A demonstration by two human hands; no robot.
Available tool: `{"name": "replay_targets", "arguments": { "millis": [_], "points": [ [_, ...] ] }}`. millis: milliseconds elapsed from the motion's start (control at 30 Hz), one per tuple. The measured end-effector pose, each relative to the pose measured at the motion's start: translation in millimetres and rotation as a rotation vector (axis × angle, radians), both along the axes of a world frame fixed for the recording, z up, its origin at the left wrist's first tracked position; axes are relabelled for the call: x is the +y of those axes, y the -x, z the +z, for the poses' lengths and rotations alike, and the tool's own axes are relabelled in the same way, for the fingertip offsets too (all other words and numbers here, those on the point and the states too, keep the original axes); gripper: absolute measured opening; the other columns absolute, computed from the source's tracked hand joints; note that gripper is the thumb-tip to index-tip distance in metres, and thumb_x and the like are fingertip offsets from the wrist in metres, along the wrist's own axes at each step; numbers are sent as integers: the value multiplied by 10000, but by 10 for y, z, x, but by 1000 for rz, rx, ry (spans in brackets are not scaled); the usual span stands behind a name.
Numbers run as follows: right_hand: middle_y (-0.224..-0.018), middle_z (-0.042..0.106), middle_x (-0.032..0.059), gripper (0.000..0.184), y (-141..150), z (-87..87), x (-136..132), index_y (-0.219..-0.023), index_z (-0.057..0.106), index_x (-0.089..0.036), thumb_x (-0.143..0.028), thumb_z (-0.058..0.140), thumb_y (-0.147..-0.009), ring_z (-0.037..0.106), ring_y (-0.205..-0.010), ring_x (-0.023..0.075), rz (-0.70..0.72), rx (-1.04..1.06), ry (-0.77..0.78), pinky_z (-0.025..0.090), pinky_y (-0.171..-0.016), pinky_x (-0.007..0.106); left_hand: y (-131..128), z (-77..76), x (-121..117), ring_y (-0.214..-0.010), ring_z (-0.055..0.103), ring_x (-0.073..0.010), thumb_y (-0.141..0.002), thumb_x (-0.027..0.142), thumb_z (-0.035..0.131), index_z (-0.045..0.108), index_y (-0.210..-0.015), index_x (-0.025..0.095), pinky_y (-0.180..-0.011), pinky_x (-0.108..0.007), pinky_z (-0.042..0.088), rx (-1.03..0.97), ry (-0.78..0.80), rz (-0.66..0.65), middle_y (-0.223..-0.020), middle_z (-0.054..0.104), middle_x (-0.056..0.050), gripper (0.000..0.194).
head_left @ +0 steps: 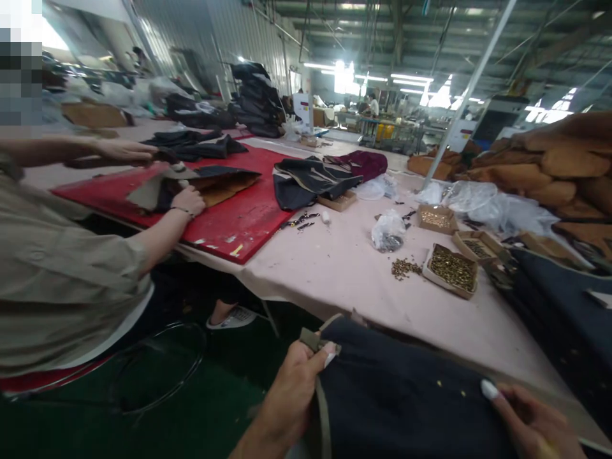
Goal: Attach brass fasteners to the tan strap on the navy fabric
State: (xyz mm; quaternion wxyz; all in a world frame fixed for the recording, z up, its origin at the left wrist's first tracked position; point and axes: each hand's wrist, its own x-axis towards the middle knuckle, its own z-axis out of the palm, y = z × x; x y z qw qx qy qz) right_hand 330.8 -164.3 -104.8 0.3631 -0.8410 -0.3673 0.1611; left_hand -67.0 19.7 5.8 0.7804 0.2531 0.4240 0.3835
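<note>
A dark navy fabric piece (401,395) with tan trim lies at the table's near edge, in front of me. My left hand (291,389) is closed, pinching the fabric's tan-edged corner between thumb and fingers. My right hand (530,421) rests on the fabric's right side, a finger with a white nail stretched along the cloth and the other fingers curled over its edge. Small brass studs dot the fabric between my hands.
A co-worker in a beige shirt (57,280) at the left handles fabric on a red board (229,217). Cardboard boxes of brass rivets (452,271), loose rivets (405,268), a plastic bag (388,231), dark garments (310,182) and tan leather stacks (564,166) cover the pink table (344,280).
</note>
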Motion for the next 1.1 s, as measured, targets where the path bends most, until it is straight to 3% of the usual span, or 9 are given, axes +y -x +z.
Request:
{"name": "replay_targets", "arguments": {
  "millis": [67, 133, 267, 367, 467, 567, 767, 933, 1100],
  "points": [
    [-850, 770, 100, 454, -70, 86, 249, -917, 773, -266, -698, 699, -796, 745, -744, 378, 42, -239, 18, 613, -643, 469, 0, -160, 101, -1054, 758, -309, -699, 460, 967, 731, -1063, 149, -930, -383, 599, -14, -1, -17, -1071, 799, -109, 535],
    [-936, 775, 107, 425, -64, 212, 595, -1029, 760, -245, -631, 643, -895, 744, -807, 354, 108, -388, -85, 605, -707, 455, 24, -285, 184, -1061, 754, -294, -756, 476, 933, 731, -1089, 152, -955, -374, 586, 11, -47, -12, -1105, 793, -105, 507],
    [-1056, 762, 96, 288, 84, 396, 1517, -1107, 752, -202, -420, 595, -1005, 732, -902, 281, 450, -366, -302, 592, -824, 395, 91, -462, 340, -1065, 736, -277, -860, 518, 843, 733, -1098, 143, -950, -342, 563, 166, -249, -61, -1110, 784, -106, 457],
    [-962, 730, 96, 256, 131, 382, 2170, -1062, 761, -165, -286, 552, -975, 698, -836, 263, 580, -485, -307, 568, -803, 384, 137, -565, 429, -990, 722, -256, -896, 520, 802, 738, -989, 142, -878, -303, 543, 352, -428, -96, -992, 776, -86, 394],
    [-949, 702, 102, 296, 106, 288, 2598, -1099, 773, -131, -201, 515, -971, 679, -837, 253, 612, -598, -278, 538, -797, 357, 204, -634, 457, -890, 703, -238, -877, 524, 816, 737, -900, 158, -797, -281, 521, 480, -498, -29, -904, 760, -56, 375],
    [-1028, 701, 119, 335, 85, 168, 2827, -1162, 780, -130, -154, 493, -991, 687, -910, 252, 641, -618, -255, 531, -848, 345, 297, -665, 463, -875, 702, -249, -854, 551, 827, 744, -900, 180, -783, -289, 529, 432, -452, 16, -891, 758, -40, 383],
    [-1022, 692, 122, 268, 93, -12, 3084, -1058, 786, -138, -195, 543, -962, 667, -919, 264, 659, -614, -179, 524, -858, 358, 467, -669, 609, -858, 691, -239, -815, 561, 855, 749, -865, 159, -779, -284, 541, 389, -413, 13, -869, 748, -73, 419],
    [-891, 678, 85, 245, 163, 73, 3226, -930, 756, -151, -249, 532, -951, 626, -812, 242, 711, -593, -84, 481, -771, 334, 551, -643, 805, -880, 722, -276, -818, 594, 847, 790, -932, 153, -787, -309, 557, 389, -361, -4, -919, 791, -105, 458],
    [-827, 671, 69, 279, 356, 235, 3309, -842, 746, -181, -396, 587, -924, 612, -726, 232, 755, -489, -69, 459, -671, 316, 665, -545, 991, -785, 688, -264, -758, 634, 873, 805, -914, 143, -731, -309, 540, 395, -294, 111, -821, 767, -91, 520]
  ]
}}
